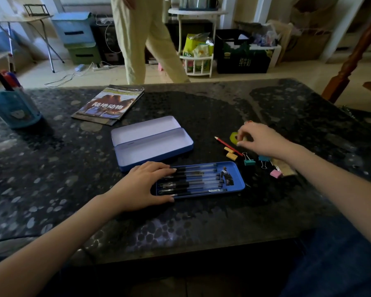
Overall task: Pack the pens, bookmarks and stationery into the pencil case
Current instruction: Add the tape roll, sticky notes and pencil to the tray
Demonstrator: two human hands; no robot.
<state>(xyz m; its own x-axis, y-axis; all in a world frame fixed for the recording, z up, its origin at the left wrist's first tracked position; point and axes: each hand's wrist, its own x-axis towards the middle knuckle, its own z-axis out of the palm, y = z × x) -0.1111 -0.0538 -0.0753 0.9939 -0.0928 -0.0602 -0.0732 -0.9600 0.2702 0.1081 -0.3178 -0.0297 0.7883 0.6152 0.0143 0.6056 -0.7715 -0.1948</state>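
Glossy clear-barrelled pens (193, 179) in shallow, round-cornered blue tray (238, 183) under left hand (146, 185)

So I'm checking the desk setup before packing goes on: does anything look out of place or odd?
Nothing looks spilled or damaged. One oddity: the pens lie in a separate blue tray, under the left hand, while the open case behind it holds nothing. Clips, erasers and a red pencil lie loose by the right hand.
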